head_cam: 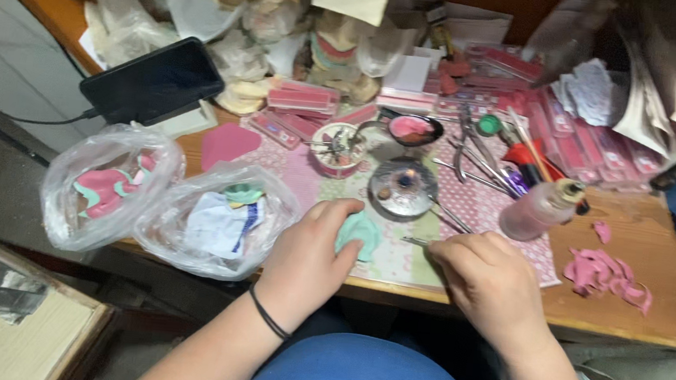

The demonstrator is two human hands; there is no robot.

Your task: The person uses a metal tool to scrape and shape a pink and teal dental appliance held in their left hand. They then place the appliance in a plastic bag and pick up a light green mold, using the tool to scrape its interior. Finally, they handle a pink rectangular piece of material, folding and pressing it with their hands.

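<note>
My left hand rests at the front edge of the wooden table, its fingers closed around a pale green, flat wax-like piece. A black band circles that wrist. My right hand lies just to the right, fingers curled around a thin metal tool whose tip points toward the green piece. Both hands sit on a patterned pink and green mat.
Two clear plastic bags with pink and green pieces lie at the left edge. Behind the hands stand a small lit burner dish, a cup of tools, a bottle, metal pliers, pink boxes and a dark tablet. Pink scraps lie at right.
</note>
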